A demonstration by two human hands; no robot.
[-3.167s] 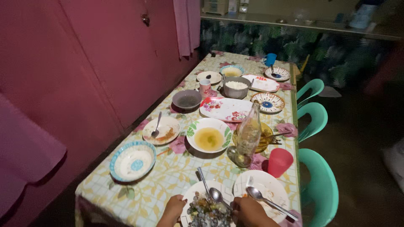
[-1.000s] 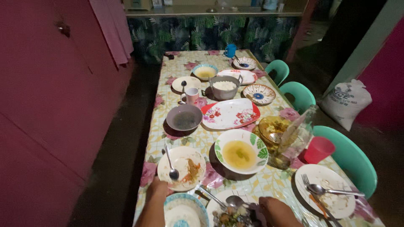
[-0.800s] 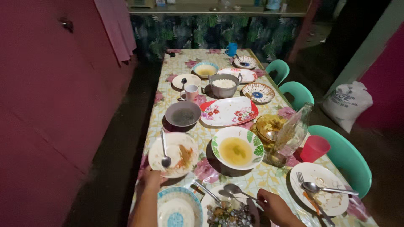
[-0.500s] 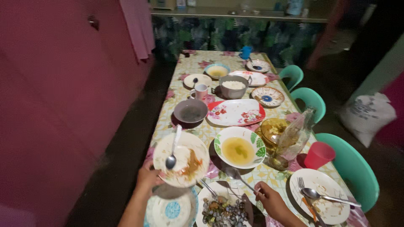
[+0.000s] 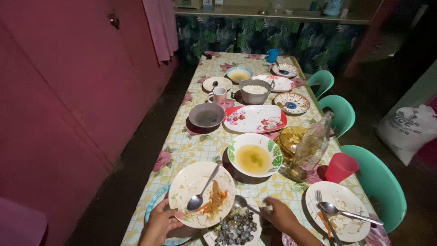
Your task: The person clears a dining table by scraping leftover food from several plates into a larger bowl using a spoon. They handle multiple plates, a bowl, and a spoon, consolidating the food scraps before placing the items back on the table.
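Cream dirty plate (image 5: 201,193) gripped at its rim by my left hand (image 5: 160,222); keep it level so the spoon (image 5: 201,191) stays. My right hand (image 5: 278,215) pinches another spoon handle (image 5: 249,206).

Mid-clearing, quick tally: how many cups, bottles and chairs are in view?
Cups: 3 (blue cup, pink mug, red cup)
Glass bottle: 1
Green chairs: 3 ()
Total: 7
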